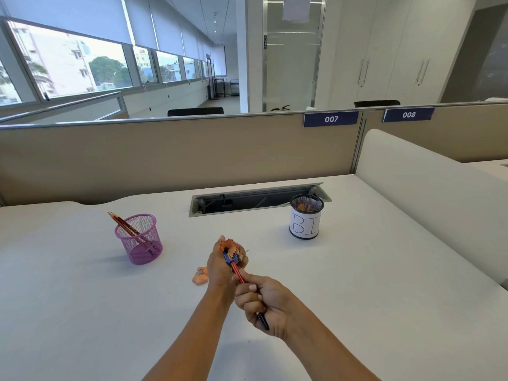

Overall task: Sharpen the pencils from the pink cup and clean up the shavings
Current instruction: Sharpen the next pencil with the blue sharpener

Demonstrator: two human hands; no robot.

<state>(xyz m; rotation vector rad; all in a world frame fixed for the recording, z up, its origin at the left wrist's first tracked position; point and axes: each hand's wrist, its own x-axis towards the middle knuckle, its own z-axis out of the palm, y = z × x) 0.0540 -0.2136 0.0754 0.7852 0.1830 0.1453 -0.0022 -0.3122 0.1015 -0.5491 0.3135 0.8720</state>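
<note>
A white counter (82, 312) in an open office is seen, backed by a beige partition (165, 158). At the left, a pink mesh cup (139, 240) is stood upright with two pencils (121, 224) leaned toward its left rim. Loose shavings (200, 275) are scattered just beside the left hand (220, 268), whose grip is closed around a blue sharpener (230, 257) topped with curled shavings. A red pencil (238, 274) is held in the clenched right hand (264, 301); its long axis runs from lower right up-left, tip lodged in the sharpener. A black mesh bin (305, 218) is placed well apart at the right.
</note>
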